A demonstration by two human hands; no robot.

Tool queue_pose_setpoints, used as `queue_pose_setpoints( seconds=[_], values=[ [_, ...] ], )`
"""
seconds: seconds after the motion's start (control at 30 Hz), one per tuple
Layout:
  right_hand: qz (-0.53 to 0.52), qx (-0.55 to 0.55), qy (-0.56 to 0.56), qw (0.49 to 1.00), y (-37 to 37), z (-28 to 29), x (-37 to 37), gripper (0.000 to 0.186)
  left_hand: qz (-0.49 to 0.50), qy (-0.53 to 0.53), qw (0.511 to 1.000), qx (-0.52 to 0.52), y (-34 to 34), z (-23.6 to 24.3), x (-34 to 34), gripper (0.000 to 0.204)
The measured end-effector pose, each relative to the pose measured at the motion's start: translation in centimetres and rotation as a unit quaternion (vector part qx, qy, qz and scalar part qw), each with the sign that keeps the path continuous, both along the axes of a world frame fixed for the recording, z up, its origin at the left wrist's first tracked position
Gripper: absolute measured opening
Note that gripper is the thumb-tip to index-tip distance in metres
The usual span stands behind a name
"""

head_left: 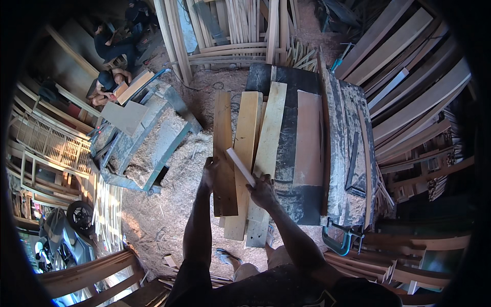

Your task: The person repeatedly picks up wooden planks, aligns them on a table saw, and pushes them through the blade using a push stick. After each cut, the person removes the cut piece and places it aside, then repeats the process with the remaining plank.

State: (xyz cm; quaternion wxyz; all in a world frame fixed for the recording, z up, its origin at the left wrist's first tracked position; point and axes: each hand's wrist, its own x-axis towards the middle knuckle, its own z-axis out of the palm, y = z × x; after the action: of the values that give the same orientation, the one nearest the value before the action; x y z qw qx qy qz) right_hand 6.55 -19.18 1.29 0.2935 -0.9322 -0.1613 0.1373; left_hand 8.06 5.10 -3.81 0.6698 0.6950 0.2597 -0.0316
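My left hand (208,175) grips the left edge of a brown wooden board (223,138), its fingers closed around the side. In my right hand (263,191) is a short, thin pale wood strip (239,165), slanting up and left so that its far end lies over the board. Beside the held board, a yellowish plank (247,120) and a paler plank (272,115) lie lengthwise, their near ends toward me. The paler plank rests on the dark worktable (261,77); what bears the yellowish one is partly hidden.
A reddish-brown panel (309,138) lies on the worktable, left of a long dusty wooden fence (340,148). A teal clamp (340,240) grips the near edge. Left stands a sawdust-covered machine (153,138), with a person (107,84) crouching behind it. Stacked boards (409,112) fill the right.
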Motion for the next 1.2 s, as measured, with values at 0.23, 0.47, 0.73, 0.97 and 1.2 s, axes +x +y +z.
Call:
queue_pose_setpoints(
  seconds=[0.23, 0.47, 0.73, 0.97, 1.2],
  values=[
    [-0.197, 0.018, 0.046, 0.979, -2.4, -1.1, 3.0, 0.072, 0.052, -0.07, 0.984, -0.159, -2.2, 1.4, -0.8, 0.029],
    [-0.166, 0.114, 0.022, 0.979, -2.9, -4.5, 5.2, 0.088, 0.009, -0.109, 0.982, -0.151, -1.9, 1.0, 4.1, 0.03],
    [-0.096, 0.15, 0.028, 0.984, -4.9, -6.7, 5.6, 0.079, 0.003, -0.158, 0.974, -0.163, -2.1, -1.5, 7.8, 0.025],
    [-0.087, 0.203, 0.055, 0.974, -8.9, 2.8, -2.5, 0.069, 0.024, -0.209, 0.978, -0.009, -2.7, -4.4, -6.3, 0.035],
    [0.106, 0.351, 0.422, 0.829, -2.2, 12.2, -17.3, 0.047, 0.141, 0.129, 0.939, 0.286, -12.7, 7.8, -49.0, 0.03]
  ],
)
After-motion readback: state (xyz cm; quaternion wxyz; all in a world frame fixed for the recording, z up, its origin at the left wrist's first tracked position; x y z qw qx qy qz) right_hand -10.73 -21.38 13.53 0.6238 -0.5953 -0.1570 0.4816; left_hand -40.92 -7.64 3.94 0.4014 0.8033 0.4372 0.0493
